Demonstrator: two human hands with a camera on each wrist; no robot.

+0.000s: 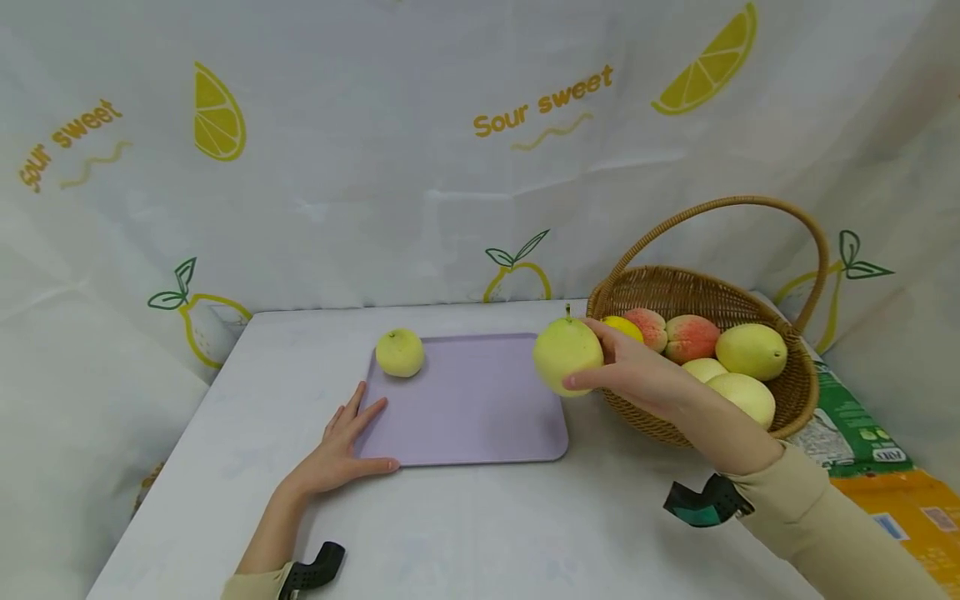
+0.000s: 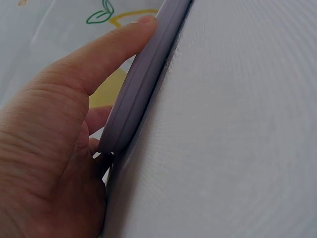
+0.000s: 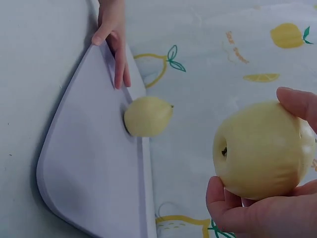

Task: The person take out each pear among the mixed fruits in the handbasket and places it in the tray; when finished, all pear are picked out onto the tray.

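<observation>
My right hand [image 1: 630, 367] holds a round yellow-green pear [image 1: 567, 354], stem up, just above the right end of a lilac tray [image 1: 465, 408]. In the right wrist view, fingers and thumb curl round this pear [image 3: 262, 153], with its dark base end showing. A second pear [image 1: 400, 352] sits in the tray's far left corner. My left hand [image 1: 341, 446] rests at the tray's near left corner, fingers spread over the left edge and thumb along the front. Seen from the left wrist, the thumb lies straight against the tray's rim [image 2: 133, 94].
To the right stands a wicker basket [image 1: 806, 392] with a tall handle, holding peach-like red fruit [image 1: 692, 337], a yellow fruit [image 1: 622, 327] and several pale ones [image 1: 752, 352]. Beyond it lie a green bag [image 1: 862, 417] and an orange package [image 1: 911, 508]. A printed curtain [image 1: 360, 208] hangs behind the table.
</observation>
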